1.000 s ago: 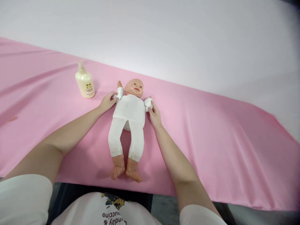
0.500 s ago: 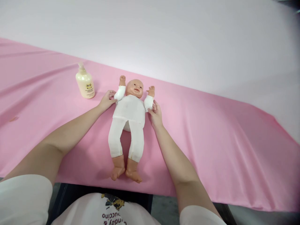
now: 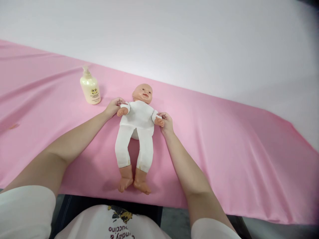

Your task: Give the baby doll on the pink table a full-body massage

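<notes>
A baby doll with a white cloth body lies on its back, head away from me and bare feet toward me. Its arms are bent, with both doll hands pointing down toward me. At the doll's arm on the left, my left hand pinches the white sleeve near the wrist. My right hand has its fingers closed on the doll's other arm, beside the doll's hand. A cream pump bottle stands upright to the left of the doll's head.
Pink cloth with soft folds covers the near part of the table. Beyond it lies a white surface. The cloth's front edge runs just before my body. A small brownish mark is on the cloth at far left.
The doll's arms were raised beside its head and now point down toward me. My fingers have moved slightly with them, and the doll's head has tilted a little.
</notes>
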Demonstrator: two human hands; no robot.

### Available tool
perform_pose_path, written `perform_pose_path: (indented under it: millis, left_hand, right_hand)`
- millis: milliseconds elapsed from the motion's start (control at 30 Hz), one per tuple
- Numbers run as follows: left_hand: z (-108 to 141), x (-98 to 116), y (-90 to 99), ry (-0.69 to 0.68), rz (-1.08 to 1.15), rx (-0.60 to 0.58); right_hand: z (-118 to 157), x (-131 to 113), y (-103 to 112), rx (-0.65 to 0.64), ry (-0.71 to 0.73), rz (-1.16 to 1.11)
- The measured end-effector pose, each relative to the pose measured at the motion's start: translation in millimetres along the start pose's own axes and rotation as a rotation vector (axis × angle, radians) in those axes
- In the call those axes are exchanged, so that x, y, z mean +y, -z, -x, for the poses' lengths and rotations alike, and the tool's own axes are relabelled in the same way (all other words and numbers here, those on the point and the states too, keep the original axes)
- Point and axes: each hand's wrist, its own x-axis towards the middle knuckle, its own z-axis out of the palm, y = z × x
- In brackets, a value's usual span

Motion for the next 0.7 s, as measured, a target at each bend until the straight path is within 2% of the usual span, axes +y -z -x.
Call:
perform_pose_path:
  millis: [167, 333, 467, 700]
  left_hand:
    - [2.0, 3.3, -2.5, -0.011, -0.04, 0.003]
    - [4.9, 8.3, -4.9, -0.042, -0.128, 0.014]
    - [4.3, 6.2, -1.3, -0.081, -0.163, -0.046]
    - [1.1, 2.1, 7.5, -0.111, -0.474, 0.006]
  right_hand:
    - [-1.3, -0.3, -4.2, -0.039, 0.047, -0.052]
    - [-2.6, 2.5, -2.2, -0.037, 0.066, 0.052]
    - [0.8, 0.3, -3.0, -0.057, 0.1, 0.082]
    - [3.9, -1.9, -1.1, -0.056, 0.175, 0.256]
